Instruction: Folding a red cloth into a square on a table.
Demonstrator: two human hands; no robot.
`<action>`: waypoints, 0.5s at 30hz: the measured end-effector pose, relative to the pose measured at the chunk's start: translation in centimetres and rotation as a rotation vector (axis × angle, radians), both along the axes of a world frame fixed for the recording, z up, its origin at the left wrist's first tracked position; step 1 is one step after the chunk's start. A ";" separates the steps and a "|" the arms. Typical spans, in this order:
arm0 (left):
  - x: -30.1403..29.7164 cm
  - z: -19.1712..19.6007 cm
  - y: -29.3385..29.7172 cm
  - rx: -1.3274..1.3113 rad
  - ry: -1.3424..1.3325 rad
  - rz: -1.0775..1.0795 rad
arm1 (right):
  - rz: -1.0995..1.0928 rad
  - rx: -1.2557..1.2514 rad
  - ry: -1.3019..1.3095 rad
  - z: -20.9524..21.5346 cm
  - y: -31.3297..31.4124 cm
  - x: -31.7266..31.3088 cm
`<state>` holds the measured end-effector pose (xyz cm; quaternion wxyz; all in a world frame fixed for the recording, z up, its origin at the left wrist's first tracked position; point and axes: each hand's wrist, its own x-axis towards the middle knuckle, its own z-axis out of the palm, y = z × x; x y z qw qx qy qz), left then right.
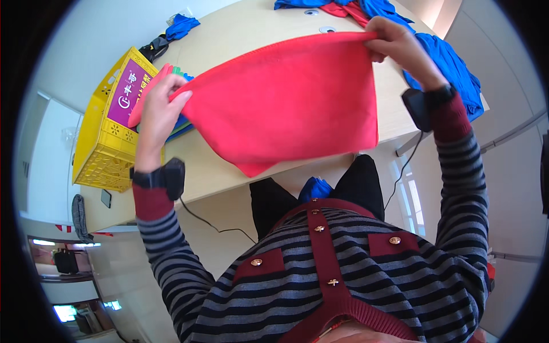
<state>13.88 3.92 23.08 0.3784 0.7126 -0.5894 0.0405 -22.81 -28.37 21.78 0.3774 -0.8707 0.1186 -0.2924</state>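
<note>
A red cloth hangs stretched between my two hands above the near part of the table. My left hand pinches its upper left corner between thumb and fingers. At the upper right corner, my right hand is closed on the same cloth. The upper edge is pulled fairly taut, while the lower edge droops in front of the table's front edge, with one corner dangling lowest. Behind my left hand lies a stack of folded cloths in red, green and blue, partly hidden by that hand.
A yellow plastic crate with a purple panel stands at the table's left. Blue cloths lie heaped at the right, and blue and red ones at the far edge. A phone rests near the left front. Cables hang from both wrist bands.
</note>
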 end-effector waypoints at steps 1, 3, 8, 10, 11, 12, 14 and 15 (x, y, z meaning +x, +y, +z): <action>1.3 -0.6 -1.2 0.033 -0.078 -0.001 | -0.026 0.031 0.047 -1.3 -1.3 1.1; 3.5 -0.3 -3.5 0.063 -0.158 0.003 | -0.050 0.058 0.091 -1.6 -3.9 2.3; 3.4 3.5 -5.4 -0.035 -0.170 0.139 | -0.150 -0.086 -0.138 2.6 -3.3 4.5; 2.7 4.8 -4.9 -0.178 -0.212 0.184 | -0.059 -0.038 -0.360 4.7 -1.6 5.3; 2.4 4.4 -5.0 -0.179 -0.210 0.179 | -0.064 -0.040 -0.359 4.2 -1.5 4.9; 2.1 3.6 -4.7 -0.173 -0.232 0.183 | -0.127 -0.183 -0.289 3.2 -1.3 4.3; 1.7 1.3 -3.9 -0.162 -0.277 0.192 | -0.249 -0.468 -0.145 0.4 -0.7 3.2; 2.2 -0.9 -3.4 -0.172 -0.382 0.139 | -0.220 -0.497 -0.166 -1.7 -0.1 3.3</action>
